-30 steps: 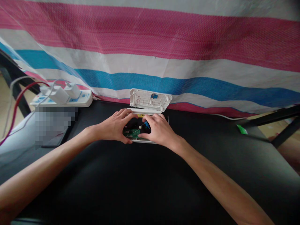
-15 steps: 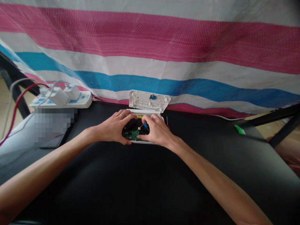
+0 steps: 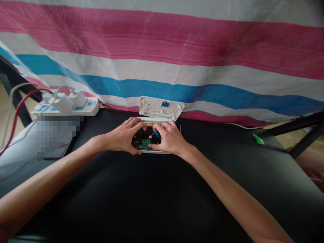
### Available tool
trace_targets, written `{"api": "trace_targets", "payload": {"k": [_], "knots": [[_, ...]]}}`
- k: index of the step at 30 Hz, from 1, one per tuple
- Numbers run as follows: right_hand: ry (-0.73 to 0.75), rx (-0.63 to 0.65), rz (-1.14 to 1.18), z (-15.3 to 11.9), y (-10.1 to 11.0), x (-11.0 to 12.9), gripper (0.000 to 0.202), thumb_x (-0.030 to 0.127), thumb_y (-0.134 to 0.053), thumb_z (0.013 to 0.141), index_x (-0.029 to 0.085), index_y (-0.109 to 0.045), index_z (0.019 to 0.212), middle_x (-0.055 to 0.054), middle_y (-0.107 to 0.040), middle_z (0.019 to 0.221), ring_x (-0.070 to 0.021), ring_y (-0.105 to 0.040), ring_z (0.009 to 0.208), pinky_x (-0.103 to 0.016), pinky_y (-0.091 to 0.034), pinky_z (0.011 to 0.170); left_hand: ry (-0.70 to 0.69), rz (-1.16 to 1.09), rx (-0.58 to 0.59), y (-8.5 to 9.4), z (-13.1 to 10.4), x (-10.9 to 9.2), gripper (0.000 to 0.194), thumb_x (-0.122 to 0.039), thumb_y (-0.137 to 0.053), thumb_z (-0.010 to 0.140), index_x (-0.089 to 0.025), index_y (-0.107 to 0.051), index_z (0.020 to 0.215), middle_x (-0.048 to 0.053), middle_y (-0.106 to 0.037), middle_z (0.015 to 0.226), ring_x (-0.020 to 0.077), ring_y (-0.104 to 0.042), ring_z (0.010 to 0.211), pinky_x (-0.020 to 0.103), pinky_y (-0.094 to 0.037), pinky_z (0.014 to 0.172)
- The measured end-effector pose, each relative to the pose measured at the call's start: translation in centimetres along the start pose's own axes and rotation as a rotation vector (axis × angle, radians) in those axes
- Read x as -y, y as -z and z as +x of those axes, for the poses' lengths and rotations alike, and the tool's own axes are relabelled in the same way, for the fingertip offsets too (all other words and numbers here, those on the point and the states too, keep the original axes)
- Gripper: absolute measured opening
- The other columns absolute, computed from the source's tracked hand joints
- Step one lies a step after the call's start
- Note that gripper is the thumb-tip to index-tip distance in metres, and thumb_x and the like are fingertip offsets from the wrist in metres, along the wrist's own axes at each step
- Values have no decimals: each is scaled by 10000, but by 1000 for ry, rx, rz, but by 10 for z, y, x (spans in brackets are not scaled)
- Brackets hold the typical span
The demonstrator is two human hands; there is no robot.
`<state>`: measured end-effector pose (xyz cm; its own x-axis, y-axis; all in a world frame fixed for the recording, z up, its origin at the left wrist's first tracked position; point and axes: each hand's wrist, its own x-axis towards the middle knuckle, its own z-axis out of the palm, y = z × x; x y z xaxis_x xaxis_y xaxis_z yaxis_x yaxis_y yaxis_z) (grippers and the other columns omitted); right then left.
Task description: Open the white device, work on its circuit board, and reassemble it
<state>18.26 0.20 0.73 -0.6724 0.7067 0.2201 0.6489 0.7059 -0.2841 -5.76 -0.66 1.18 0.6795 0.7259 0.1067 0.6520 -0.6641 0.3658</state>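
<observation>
An opened white device (image 3: 157, 152) lies on the black table, showing a green circuit board (image 3: 143, 143), thin wires and a blue part inside. My left hand (image 3: 124, 136) grips its left side, thumb at the front edge and fingers at the back. On the right, my right hand (image 3: 169, 137) is curled over the device, its thumb over the circuit board and its fingertips near the blue part. Behind the device, a white plastic cover (image 3: 157, 108) with a blue piece leans tilted, inner side showing.
A white power strip (image 3: 92, 106) with plugs and cables is at the back left of the table (image 3: 141, 202). In front of it lies a dark flat object (image 3: 66, 148), partly blurred. A green packet (image 3: 258, 139) is at the right. Striped sheeting (image 3: 177, 40) hangs behind.
The view has shifted very slightly. Both hands stay on the device in nearly the same pose.
</observation>
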Motion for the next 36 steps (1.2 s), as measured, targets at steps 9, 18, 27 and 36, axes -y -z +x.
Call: {"api": "trace_targets", "payload": {"k": [9,18,27,36], "knots": [[-27,34,127,4,24,-4,448,456,-797,770,198,-576,1062,-78,-708,1047,-258,-644,949,-401,-411,892,-4,53,6,2,-1,-3,819,-483,-831,597,-207,-447,1265,133,-444,1345,357,-446,1261,512,-420,1078],[-134,-289,523,-11,85,-21,291,441,-690,875,208,-635,1040,-69,-718,1083,-203,-696,848,-371,-580,790,-8,47,19,4,-1,-2,959,-535,-829,620,-213,-386,1408,148,-442,1405,376,-420,1329,527,-382,1121],[-87,-87,336,-9,67,-16,232,229,-710,842,204,-666,1069,-46,-739,994,-204,-704,832,-360,-567,806,-27,52,11,2,-1,0,970,-557,-826,626,-210,-377,1413,152,-434,1408,373,-426,1324,527,-389,1118],[-36,242,101,-2,27,-10,620,328,-819,746,185,-603,1309,-122,-662,1316,-310,-633,1198,-431,-505,1006,-38,56,2,1,-2,-1,979,-556,-841,613,-198,-381,1400,162,-435,1401,378,-408,1343,522,-382,1129]]}}
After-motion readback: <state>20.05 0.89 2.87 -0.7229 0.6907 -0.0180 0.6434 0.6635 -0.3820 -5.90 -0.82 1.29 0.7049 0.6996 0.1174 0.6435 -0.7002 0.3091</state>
